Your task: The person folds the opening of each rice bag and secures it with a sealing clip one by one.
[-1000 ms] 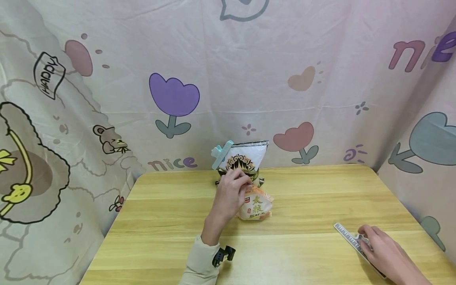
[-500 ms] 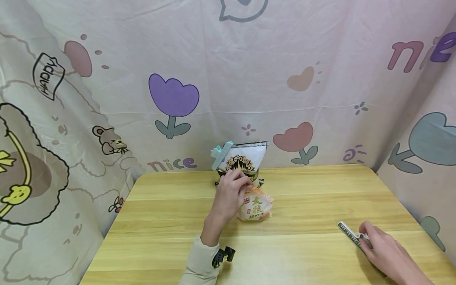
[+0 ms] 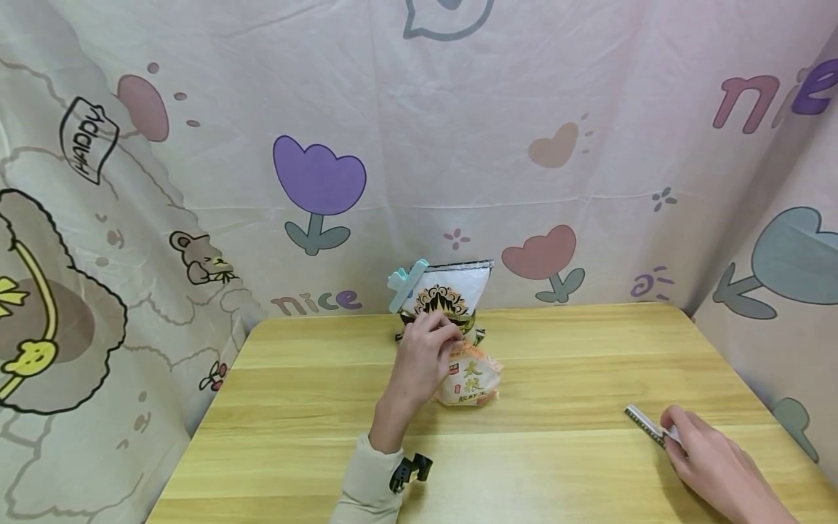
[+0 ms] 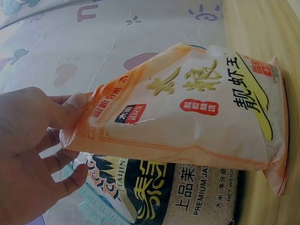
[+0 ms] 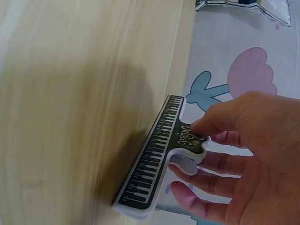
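An orange and white rice bag (image 4: 187, 108) stands on the table, its narrow top pinched between the thumb and fingers of my left hand (image 3: 428, 349). Right behind it is a second rice bag (image 3: 452, 291), white with a black and gold print, and a light blue clip (image 3: 407, 285) sits on its upper left corner. My right hand (image 3: 713, 455), at the table's right side, pinches the handle of a long bag clip (image 5: 152, 159). Piano keys and the word "Music" are printed on this clip. In the right wrist view its long bar lies close over the wood.
The wooden table (image 3: 556, 466) reaches back to a hanging fabric (image 3: 445, 145) with flowers, hearts and bears printed on it. Fabric also hangs along the left and right sides. A black wrist mount (image 3: 410, 471) is strapped over the left sleeve (image 3: 369, 473).
The piano-key clip has turned in my right hand, so its bar now looks narrower and its tip sits slightly farther right. My left hand and both bags have stayed where they were.
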{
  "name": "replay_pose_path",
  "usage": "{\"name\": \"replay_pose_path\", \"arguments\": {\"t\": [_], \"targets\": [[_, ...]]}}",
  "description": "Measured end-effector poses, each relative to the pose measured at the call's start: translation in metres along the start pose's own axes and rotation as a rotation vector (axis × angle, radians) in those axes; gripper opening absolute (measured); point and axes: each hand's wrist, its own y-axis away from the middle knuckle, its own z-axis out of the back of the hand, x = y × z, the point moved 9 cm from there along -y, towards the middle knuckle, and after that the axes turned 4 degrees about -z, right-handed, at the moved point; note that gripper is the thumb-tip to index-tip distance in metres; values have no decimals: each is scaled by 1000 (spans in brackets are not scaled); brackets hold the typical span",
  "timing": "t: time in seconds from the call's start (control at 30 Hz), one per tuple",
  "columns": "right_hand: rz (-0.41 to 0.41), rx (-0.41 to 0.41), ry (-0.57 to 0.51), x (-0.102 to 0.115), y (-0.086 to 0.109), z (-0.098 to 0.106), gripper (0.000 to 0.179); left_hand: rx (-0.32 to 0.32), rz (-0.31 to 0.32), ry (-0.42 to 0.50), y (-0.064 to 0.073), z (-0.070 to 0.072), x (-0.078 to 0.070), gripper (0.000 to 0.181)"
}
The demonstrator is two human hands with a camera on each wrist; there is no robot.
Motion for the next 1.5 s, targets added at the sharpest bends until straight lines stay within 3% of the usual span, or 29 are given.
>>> {"name": "replay_pose_path", "arguments": {"t": [0.87,1.1,1.5], "targets": [[22,-25,59,9,-4,3,22,5,4,11,-1,0,0,10],[79,-137,55,14,-1,9,26,-2,7,13,0,1,0,9],[134,-189,39,20,-5,11,29,0,-3,10,0,1,0,9]]}}
